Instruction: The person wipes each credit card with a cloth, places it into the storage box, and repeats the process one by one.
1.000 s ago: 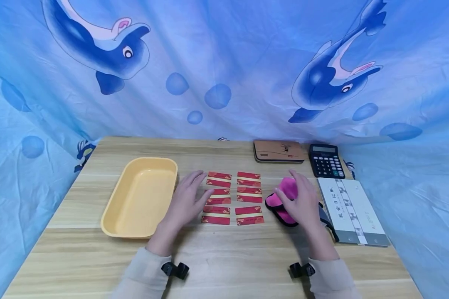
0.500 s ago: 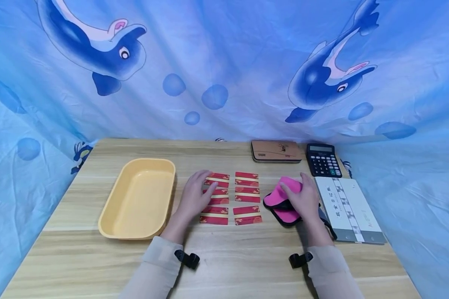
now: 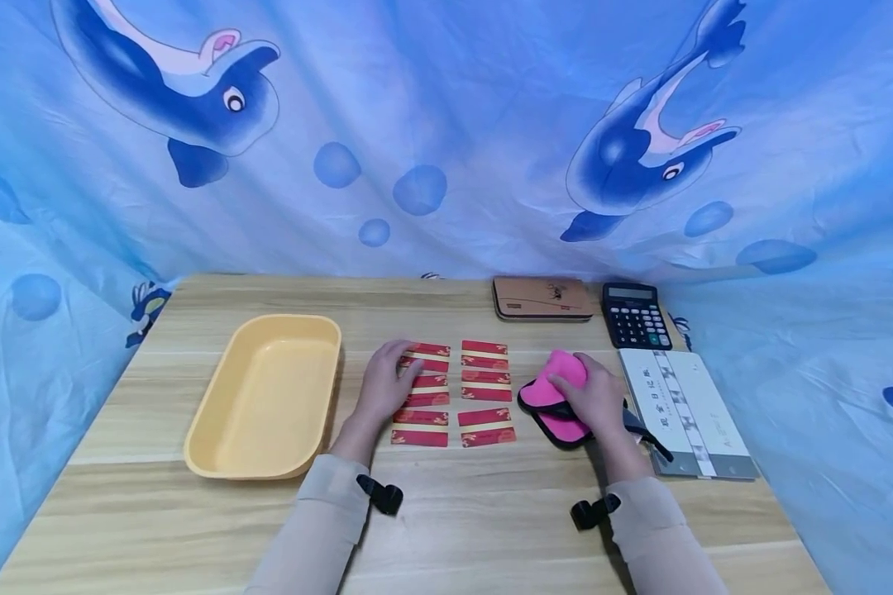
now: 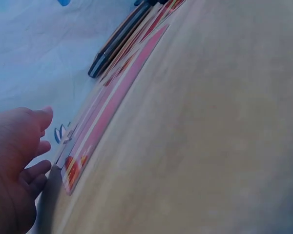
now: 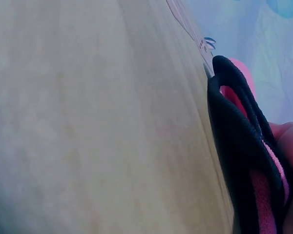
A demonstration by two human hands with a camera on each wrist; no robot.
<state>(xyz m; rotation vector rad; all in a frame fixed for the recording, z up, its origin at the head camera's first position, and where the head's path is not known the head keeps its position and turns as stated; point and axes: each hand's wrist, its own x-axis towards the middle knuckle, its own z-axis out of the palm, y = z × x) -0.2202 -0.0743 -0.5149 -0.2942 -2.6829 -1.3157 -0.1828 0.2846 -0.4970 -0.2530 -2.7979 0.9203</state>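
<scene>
Several red cards with pale yellow bands (image 3: 487, 385) lie in two columns on the wooden table. My left hand (image 3: 389, 382) is at the left column, its fingers relaxed over the edges of the upper cards. In the left wrist view, that hand (image 4: 14, 165) holds nothing; whether its fingertips touch a card I cannot tell. To the right of the cards lies a folded pink padded cloth piece with black edging and a black strap (image 3: 563, 388). My right hand (image 3: 597, 398) grips its right side, thumb on top. The right wrist view shows its thick folded layers (image 5: 244, 131); most fingers are hidden there.
A yellow plastic tray (image 3: 256, 454) stands left of my left hand. At the back right are a brown case (image 3: 542, 299) and a black calculator (image 3: 635, 316). A white and grey booklet (image 3: 666, 397) lies right of my right hand. A blue curtain (image 3: 446, 107) hangs behind.
My right hand has come down onto the pink cloth piece and taken hold of it; its upper flap has shifted. The left hand has moved closer to the left cards. The head view shifted slightly.
</scene>
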